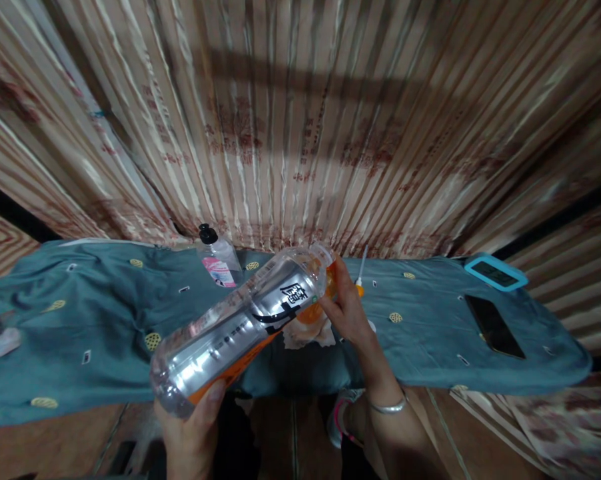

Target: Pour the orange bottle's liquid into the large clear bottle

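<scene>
A large clear bottle point(240, 323) with a silver and orange label is tilted, its neck up to the right. My left hand point(193, 427) is wrapped round its lower end. My right hand point(348, 300) is closed on an orange container point(332, 277) at the bottle's mouth; how the two meet is partly hidden. Below them a crumpled tissue point(308, 333) lies on the teal cloth point(180, 313). A small orange-tipped object with a thin white stem point(361, 270) is just right of my right hand.
A clear bottle with black cap and pink label point(220, 260) stands at the back left. A blue-framed clock point(495, 272) and a dark phone point(493, 325) lie right. White item point(0, 345) at far left; curtain point(300, 133) behind.
</scene>
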Tool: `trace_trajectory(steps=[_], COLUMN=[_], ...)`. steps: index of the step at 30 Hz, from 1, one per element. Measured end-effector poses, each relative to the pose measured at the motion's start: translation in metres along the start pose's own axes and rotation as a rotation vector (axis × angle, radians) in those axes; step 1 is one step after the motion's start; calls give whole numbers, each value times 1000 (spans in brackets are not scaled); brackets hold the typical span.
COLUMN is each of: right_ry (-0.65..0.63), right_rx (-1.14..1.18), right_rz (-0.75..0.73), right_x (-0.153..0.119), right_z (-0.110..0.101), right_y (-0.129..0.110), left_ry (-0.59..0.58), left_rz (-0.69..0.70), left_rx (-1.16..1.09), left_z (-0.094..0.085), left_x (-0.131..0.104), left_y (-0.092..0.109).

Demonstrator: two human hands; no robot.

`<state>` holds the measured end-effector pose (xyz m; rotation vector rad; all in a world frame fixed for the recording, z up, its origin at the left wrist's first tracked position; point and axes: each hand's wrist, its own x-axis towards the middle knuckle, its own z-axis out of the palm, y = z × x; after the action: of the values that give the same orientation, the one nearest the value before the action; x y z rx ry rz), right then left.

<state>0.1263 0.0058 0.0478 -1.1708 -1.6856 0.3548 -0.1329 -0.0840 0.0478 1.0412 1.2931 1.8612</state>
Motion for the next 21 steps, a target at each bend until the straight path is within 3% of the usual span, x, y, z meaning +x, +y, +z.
trace_trajectory(steps=[9,21], right_ry=[-18,-27], right_rx=[-30,-11], right_rz=[-31,-21], right_x=[1,1], right_z=[-4,-6], right_y=[-4,-6], left_ry=[58,32], left_rz=[-30,-21], left_rx=[-115,-42], left_z=[-2,1], left_x=[6,9], left_y=[-9,-10])
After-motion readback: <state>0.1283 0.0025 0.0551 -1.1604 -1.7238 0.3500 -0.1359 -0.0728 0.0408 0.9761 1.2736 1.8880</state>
